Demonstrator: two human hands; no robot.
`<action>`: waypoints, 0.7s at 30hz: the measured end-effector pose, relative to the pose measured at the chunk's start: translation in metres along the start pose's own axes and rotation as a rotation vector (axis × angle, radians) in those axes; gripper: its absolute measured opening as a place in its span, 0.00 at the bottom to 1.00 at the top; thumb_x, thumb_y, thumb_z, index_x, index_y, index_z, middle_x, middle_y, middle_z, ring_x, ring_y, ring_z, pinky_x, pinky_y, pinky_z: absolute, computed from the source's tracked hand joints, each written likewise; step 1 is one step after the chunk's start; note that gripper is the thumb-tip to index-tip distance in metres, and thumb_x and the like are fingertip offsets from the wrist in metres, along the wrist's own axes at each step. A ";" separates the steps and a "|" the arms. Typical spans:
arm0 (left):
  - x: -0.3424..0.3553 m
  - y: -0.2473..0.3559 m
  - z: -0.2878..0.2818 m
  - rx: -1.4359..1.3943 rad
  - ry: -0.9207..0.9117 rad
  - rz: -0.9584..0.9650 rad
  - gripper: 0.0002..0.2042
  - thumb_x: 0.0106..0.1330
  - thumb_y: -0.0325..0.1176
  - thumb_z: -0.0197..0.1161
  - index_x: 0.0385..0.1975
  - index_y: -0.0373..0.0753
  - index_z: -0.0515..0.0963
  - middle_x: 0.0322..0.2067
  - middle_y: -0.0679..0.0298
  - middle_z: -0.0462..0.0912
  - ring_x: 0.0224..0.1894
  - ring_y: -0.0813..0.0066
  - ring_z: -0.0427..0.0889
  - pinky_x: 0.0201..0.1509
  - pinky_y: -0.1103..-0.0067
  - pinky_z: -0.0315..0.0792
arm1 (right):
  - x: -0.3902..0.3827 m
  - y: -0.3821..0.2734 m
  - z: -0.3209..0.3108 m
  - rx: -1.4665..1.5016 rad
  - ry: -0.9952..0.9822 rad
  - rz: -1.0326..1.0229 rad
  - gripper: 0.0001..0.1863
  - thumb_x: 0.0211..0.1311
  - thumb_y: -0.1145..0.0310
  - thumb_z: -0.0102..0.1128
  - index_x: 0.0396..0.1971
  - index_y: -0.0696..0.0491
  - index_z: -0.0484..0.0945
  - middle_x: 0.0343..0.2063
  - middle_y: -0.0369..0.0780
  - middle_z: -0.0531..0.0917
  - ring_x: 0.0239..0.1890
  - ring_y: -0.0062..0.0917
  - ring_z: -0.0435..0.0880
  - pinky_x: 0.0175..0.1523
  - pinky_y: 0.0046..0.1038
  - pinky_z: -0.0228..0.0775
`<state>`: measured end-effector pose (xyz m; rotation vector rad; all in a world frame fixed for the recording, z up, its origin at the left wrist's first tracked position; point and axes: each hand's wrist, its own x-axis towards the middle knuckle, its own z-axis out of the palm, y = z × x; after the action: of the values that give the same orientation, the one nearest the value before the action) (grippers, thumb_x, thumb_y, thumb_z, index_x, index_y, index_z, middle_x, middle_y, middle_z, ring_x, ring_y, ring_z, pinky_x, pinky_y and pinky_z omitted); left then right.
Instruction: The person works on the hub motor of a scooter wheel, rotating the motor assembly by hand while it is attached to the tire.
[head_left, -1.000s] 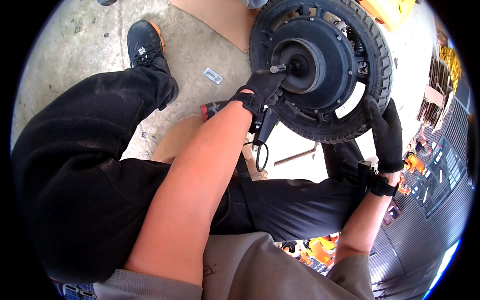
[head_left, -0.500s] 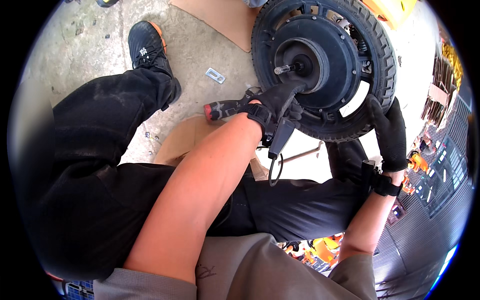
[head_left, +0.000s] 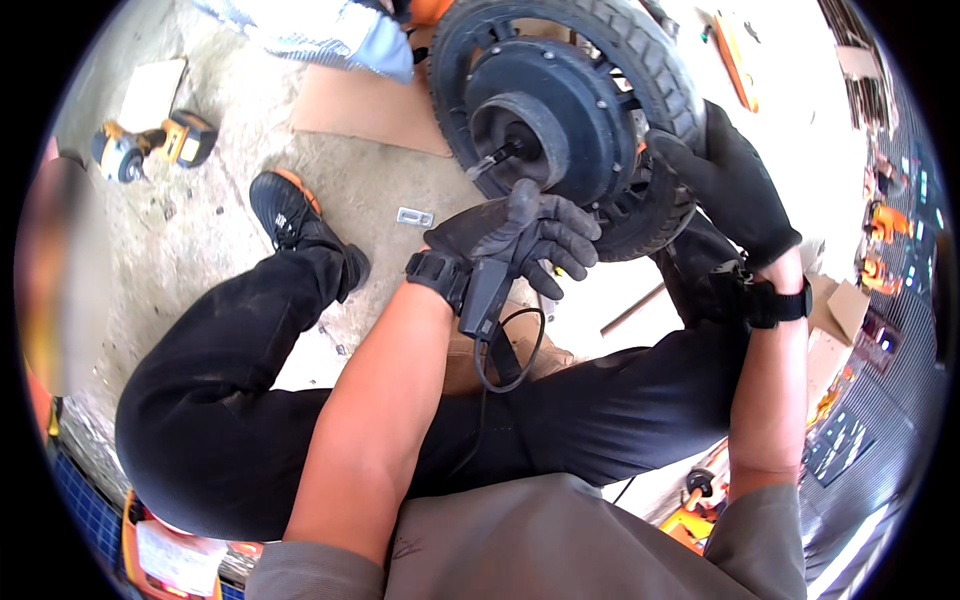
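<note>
A black wheel [head_left: 625, 70] with a knobbly tyre and a round hub motor stands tilted in front of me. Its threaded metal axle [head_left: 492, 160] sticks out of the hub's collar toward the left. My right hand [head_left: 735, 185], in a black glove, grips the tyre's right side, thumb on the near face and the other fingers partly hidden behind. Just below the hub, my gloved left hand [head_left: 520, 232] is held palm up with fingers spread, holding nothing. A small black box [head_left: 484, 300] with a cable hangs at my left wrist.
A slotted metal plate [head_left: 415, 217] lies on the concrete floor left of the wheel. Beyond my shoe are a yellow-black cordless driver [head_left: 150, 145] and a cardboard sheet [head_left: 370, 105]. Light blue cloth [head_left: 330, 35] shows at the top; an orange strip-like part [head_left: 735, 62] lies right.
My left hand has come away from the hub and opened. The wheel tilts more, and my right hand is higher on the tyre. The red-ended tool by my left hand no longer shows.
</note>
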<state>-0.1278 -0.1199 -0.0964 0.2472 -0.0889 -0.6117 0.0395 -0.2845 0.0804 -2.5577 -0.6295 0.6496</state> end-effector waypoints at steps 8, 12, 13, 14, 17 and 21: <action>0.002 0.002 -0.004 0.021 -0.055 -0.031 0.54 0.48 0.80 0.58 0.57 0.29 0.73 0.46 0.50 0.83 0.49 0.61 0.86 0.42 0.66 0.87 | 0.000 0.001 -0.006 -0.200 0.036 -0.021 0.33 0.62 0.45 0.67 0.46 0.65 0.75 0.34 0.55 0.85 0.38 0.44 0.87 0.45 0.39 0.77; -0.002 0.008 -0.005 -0.082 -0.077 -0.093 0.46 0.56 0.72 0.64 0.57 0.30 0.74 0.45 0.51 0.83 0.47 0.62 0.86 0.42 0.66 0.87 | 0.001 -0.007 -0.005 -0.259 -0.017 0.029 0.30 0.68 0.47 0.63 0.52 0.61 0.73 0.37 0.52 0.86 0.40 0.35 0.87 0.48 0.36 0.76; -0.004 0.008 0.001 0.063 0.085 -0.147 0.40 0.59 0.68 0.65 0.54 0.31 0.76 0.41 0.53 0.83 0.42 0.64 0.86 0.38 0.69 0.86 | 0.000 -0.008 -0.006 -0.250 -0.031 0.034 0.30 0.68 0.47 0.64 0.52 0.61 0.73 0.37 0.52 0.86 0.39 0.36 0.87 0.48 0.36 0.76; -0.008 0.007 0.009 0.209 0.246 -0.198 0.35 0.63 0.63 0.65 0.50 0.32 0.77 0.37 0.55 0.83 0.37 0.66 0.85 0.34 0.71 0.85 | -0.001 -0.008 -0.007 -0.241 -0.046 0.037 0.30 0.68 0.47 0.64 0.52 0.61 0.73 0.36 0.52 0.85 0.39 0.37 0.87 0.47 0.36 0.76; -0.028 -0.007 -0.021 0.290 0.636 -0.222 0.23 0.70 0.52 0.63 0.45 0.34 0.78 0.28 0.62 0.80 0.26 0.73 0.80 0.27 0.75 0.79 | 0.002 -0.005 -0.005 -0.214 -0.004 0.033 0.36 0.62 0.43 0.66 0.52 0.64 0.74 0.38 0.57 0.86 0.42 0.48 0.88 0.48 0.40 0.78; -0.057 -0.017 -0.076 0.093 1.159 -0.096 0.20 0.73 0.50 0.59 0.25 0.40 0.73 0.16 0.68 0.68 0.15 0.75 0.66 0.18 0.75 0.64 | 0.002 0.003 -0.002 -0.201 0.029 -0.008 0.35 0.62 0.44 0.66 0.51 0.64 0.75 0.37 0.56 0.86 0.41 0.46 0.88 0.48 0.39 0.78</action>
<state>-0.1717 -0.0850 -0.1749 0.6639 1.0167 -0.4837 0.0427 -0.2869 0.0797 -2.7426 -0.7283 0.5703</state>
